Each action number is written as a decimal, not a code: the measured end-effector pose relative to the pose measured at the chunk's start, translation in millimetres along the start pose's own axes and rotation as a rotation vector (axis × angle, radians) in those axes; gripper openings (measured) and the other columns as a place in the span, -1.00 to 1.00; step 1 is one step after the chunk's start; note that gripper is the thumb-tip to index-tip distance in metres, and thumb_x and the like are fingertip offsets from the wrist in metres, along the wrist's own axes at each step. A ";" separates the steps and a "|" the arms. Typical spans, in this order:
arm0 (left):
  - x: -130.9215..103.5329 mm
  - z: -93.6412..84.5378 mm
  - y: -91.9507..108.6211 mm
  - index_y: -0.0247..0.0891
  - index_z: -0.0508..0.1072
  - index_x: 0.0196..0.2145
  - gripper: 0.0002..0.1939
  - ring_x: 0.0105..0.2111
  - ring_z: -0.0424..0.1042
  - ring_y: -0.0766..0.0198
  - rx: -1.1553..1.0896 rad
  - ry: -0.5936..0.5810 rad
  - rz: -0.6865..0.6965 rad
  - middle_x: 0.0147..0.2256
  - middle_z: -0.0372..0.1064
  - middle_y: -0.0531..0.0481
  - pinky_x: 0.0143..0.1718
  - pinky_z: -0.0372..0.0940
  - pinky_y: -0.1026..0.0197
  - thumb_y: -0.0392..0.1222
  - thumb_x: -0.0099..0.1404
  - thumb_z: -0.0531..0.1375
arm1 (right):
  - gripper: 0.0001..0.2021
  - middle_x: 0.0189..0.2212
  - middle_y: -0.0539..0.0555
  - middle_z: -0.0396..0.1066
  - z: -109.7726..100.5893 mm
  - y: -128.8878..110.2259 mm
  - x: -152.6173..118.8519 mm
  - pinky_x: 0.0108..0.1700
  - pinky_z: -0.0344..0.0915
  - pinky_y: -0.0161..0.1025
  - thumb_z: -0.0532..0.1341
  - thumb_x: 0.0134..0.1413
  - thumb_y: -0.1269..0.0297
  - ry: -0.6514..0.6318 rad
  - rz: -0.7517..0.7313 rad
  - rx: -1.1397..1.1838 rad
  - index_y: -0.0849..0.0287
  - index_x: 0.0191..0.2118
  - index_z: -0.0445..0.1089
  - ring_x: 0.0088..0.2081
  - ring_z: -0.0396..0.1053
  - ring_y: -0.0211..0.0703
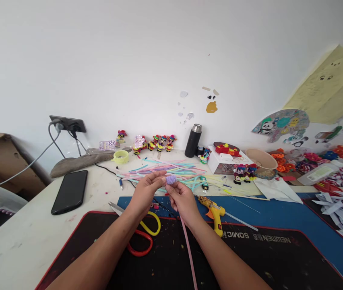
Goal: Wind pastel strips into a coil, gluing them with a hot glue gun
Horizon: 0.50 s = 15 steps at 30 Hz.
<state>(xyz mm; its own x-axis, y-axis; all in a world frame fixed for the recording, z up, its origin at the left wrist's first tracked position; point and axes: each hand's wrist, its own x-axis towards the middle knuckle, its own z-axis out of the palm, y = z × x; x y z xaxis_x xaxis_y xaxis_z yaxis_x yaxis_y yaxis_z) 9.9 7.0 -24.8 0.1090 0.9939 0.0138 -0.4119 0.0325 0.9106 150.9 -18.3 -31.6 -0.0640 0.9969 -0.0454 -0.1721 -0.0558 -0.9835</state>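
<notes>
A small lilac coil (171,179), seemingly of wound pipe cleaner, is pinched between the fingertips of both hands above the desk mat. My left hand (147,188) grips its left side, while my right hand (183,200) closes on its lower right. From under the right hand a long pink pipe cleaner (187,243) hangs toward me; its join with the coil is hidden by fingers. Scissors (143,241) with red and yellow handles lie partly beneath my left forearm. Right of my right hand rests a yellow glue gun (215,213) with a glue stick in its back.
Loose pastel pipe cleaners (159,167) spread behind the hands. A black flask (193,141), small figurines (162,143) and a white box (227,159) stand along the wall. A phone (69,192) lies left. Paper strips (339,213) heap at right, on the blue mat's far side.
</notes>
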 end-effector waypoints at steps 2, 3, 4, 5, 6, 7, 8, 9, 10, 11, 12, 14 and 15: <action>-0.2 1.1 -0.5 -0.29 0.63 -0.09 -0.56 -0.16 0.55 0.09 -0.035 0.004 -0.027 -0.19 0.62 -0.14 -0.03 0.33 0.10 -0.09 0.07 0.49 | -0.56 -0.70 -0.19 0.19 -0.5 1.2 0.1 -0.69 -0.12 -0.37 0.43 -0.05 -0.13 0.005 0.000 0.009 0.16 -0.33 0.39 -0.72 -0.02 -0.40; -0.1 1.7 -1.0 -0.30 0.64 -0.11 -0.57 -0.18 0.55 0.11 -0.055 0.005 -0.043 -0.21 0.62 -0.13 -0.04 0.34 0.11 -0.10 0.06 0.49 | -0.56 -0.70 -0.19 0.19 -0.9 2.0 0.3 -0.69 -0.12 -0.37 0.44 -0.05 -0.12 0.009 0.002 0.010 0.16 -0.34 0.37 -0.72 -0.02 -0.41; 0.1 2.1 -1.7 -0.30 0.64 -0.12 -0.58 -0.20 0.56 0.12 -0.075 0.006 -0.060 -0.23 0.62 -0.13 -0.05 0.34 0.11 -0.11 0.05 0.49 | -0.56 -0.70 -0.19 0.19 -1.5 3.0 0.4 -0.69 -0.11 -0.38 0.44 -0.05 -0.12 0.012 0.002 0.010 0.15 -0.35 0.36 -0.72 -0.02 -0.41; 0.4 2.4 -2.5 -0.30 0.65 -0.14 -0.59 -0.22 0.56 0.13 -0.094 0.008 -0.075 -0.24 0.62 -0.13 -0.06 0.34 0.11 -0.12 0.04 0.50 | -0.56 -0.70 -0.19 0.19 -2.0 3.9 0.6 -0.69 -0.11 -0.38 0.44 -0.05 -0.12 0.014 0.002 0.006 0.15 -0.36 0.36 -0.72 -0.01 -0.41; 0.6 2.5 -3.4 -0.31 0.65 -0.15 -0.59 -0.23 0.56 0.14 -0.113 0.011 -0.090 -0.25 0.62 -0.13 -0.06 0.35 0.11 -0.14 0.03 0.50 | -0.56 -0.70 -0.19 0.20 -2.7 4.8 0.9 -0.69 -0.11 -0.38 0.44 -0.04 -0.12 0.017 0.002 0.001 0.15 -0.36 0.35 -0.72 -0.01 -0.41; 0.9 2.5 -4.3 -0.31 0.65 -0.15 -0.59 -0.24 0.56 0.15 -0.131 0.013 -0.104 -0.25 0.62 -0.14 -0.06 0.35 0.12 -0.15 0.02 0.50 | -0.56 -0.70 -0.19 0.20 -3.3 5.6 1.1 -0.70 -0.11 -0.38 0.44 -0.04 -0.12 0.020 0.001 -0.003 0.14 -0.37 0.35 -0.72 -0.01 -0.41; 1.1 2.2 -5.1 -0.32 0.65 -0.15 -0.59 -0.23 0.56 0.15 -0.147 0.014 -0.118 -0.25 0.63 -0.14 -0.05 0.35 0.12 -0.16 0.02 0.51 | -0.56 -0.70 -0.19 0.19 -4.0 6.3 1.3 -0.70 -0.11 -0.38 0.44 -0.04 -0.12 0.021 -0.001 -0.006 0.14 -0.37 0.34 -0.73 -0.01 -0.41; 1.2 1.9 -5.7 -0.32 0.66 -0.15 -0.59 -0.23 0.57 0.15 -0.157 0.013 -0.134 -0.25 0.63 -0.15 -0.04 0.35 0.12 -0.17 0.02 0.51 | -0.57 -0.71 -0.19 0.19 -4.7 6.8 1.5 -0.70 -0.12 -0.38 0.44 -0.03 -0.11 0.018 -0.004 -0.009 0.14 -0.37 0.34 -0.73 -0.01 -0.40; 1.2 1.5 -6.1 -0.33 0.66 -0.15 -0.59 -0.22 0.57 0.14 -0.163 0.010 -0.151 -0.25 0.63 -0.16 -0.03 0.35 0.13 -0.18 0.02 0.51 | -0.57 -0.71 -0.19 0.18 -5.4 7.1 1.5 -0.70 -0.12 -0.38 0.44 -0.03 -0.10 0.013 -0.009 -0.014 0.14 -0.36 0.35 -0.73 -0.01 -0.40; 1.1 1.1 -6.3 -0.33 0.66 -0.14 -0.59 -0.22 0.58 0.14 -0.166 0.005 -0.168 -0.25 0.63 -0.17 -0.03 0.36 0.13 -0.18 0.02 0.50 | -0.58 -0.71 -0.20 0.18 -6.0 7.2 1.5 -0.70 -0.13 -0.38 0.44 -0.02 -0.10 0.006 -0.015 -0.018 0.15 -0.34 0.36 -0.73 -0.01 -0.40; 1.0 0.7 -6.3 -0.34 0.67 -0.14 -0.59 -0.22 0.58 0.13 -0.167 -0.002 -0.183 -0.25 0.64 -0.18 -0.03 0.36 0.13 -0.19 0.03 0.50 | -0.58 -0.71 -0.20 0.17 -6.7 7.2 1.3 -0.70 -0.13 -0.38 0.43 -0.01 -0.09 -0.003 -0.021 -0.022 0.15 -0.32 0.38 -0.73 -0.01 -0.40; 0.8 0.4 -5.8 -0.34 0.67 -0.13 -0.61 -0.22 0.59 0.12 -0.174 -0.010 -0.203 -0.26 0.64 -0.18 -0.03 0.36 0.13 -0.20 0.04 0.48 | -0.59 -0.71 -0.20 0.17 -8.1 6.8 0.5 -0.70 -0.13 -0.38 0.42 0.01 -0.08 -0.022 -0.031 -0.028 0.16 -0.29 0.40 -0.73 -0.01 -0.40; 0.7 0.4 -5.3 -0.34 0.67 -0.13 -0.61 -0.22 0.59 0.11 -0.181 -0.011 -0.208 -0.25 0.64 -0.18 -0.04 0.36 0.13 -0.22 0.05 0.47 | -0.60 -0.71 -0.20 0.16 -8.8 6.7 0.0 -0.70 -0.12 -0.38 0.42 0.01 -0.08 -0.030 -0.031 -0.031 0.16 -0.28 0.41 -0.73 -0.01 -0.40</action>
<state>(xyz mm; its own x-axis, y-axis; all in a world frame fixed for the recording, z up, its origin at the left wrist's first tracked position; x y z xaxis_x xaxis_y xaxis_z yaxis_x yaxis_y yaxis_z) 12.6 7.5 -29.5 0.2175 0.9627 -0.1609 -0.5341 0.2554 0.8059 158.4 -18.2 -39.8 -0.0882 0.9960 -0.0100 -0.1440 -0.0227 -0.9893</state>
